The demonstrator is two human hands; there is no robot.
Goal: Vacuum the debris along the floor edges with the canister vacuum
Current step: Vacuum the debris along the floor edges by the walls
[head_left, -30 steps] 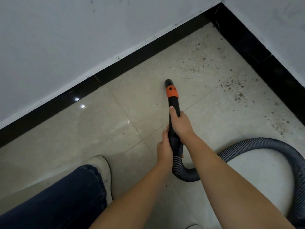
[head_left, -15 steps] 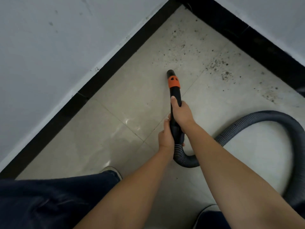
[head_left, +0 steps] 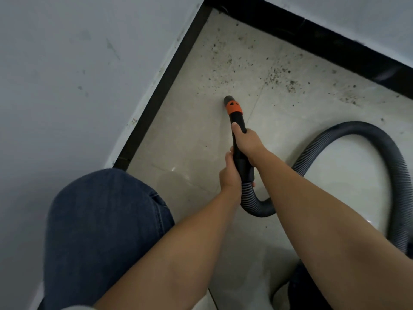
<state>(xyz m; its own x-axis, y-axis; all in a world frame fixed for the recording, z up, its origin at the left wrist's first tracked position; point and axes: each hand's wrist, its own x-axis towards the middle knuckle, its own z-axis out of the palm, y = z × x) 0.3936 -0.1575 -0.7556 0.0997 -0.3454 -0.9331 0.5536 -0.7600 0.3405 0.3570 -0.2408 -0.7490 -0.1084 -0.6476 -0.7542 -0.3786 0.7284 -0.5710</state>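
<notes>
A black vacuum nozzle [head_left: 234, 115] with an orange collar points at the beige tile floor, its tip close to the tiles. My right hand [head_left: 247, 145] grips the nozzle's black handle, thumb along the top. My left hand [head_left: 230, 175] grips the handle lower down, where the ribbed grey hose [head_left: 348, 139] joins it. The hose loops out to the right and back toward me. Dark specks of debris [head_left: 279, 77] lie scattered ahead of the nozzle toward the corner. The canister is out of view.
Two white walls meet at a corner at the top, each with a black baseboard [head_left: 169, 79] along the floor. My jeans-clad left knee [head_left: 105, 220] is raised at the lower left, near the left wall.
The view has swung left and closer to the corner. My left knee has come up into view. The nozzle has advanced toward the debris; both hands keep their grip.
</notes>
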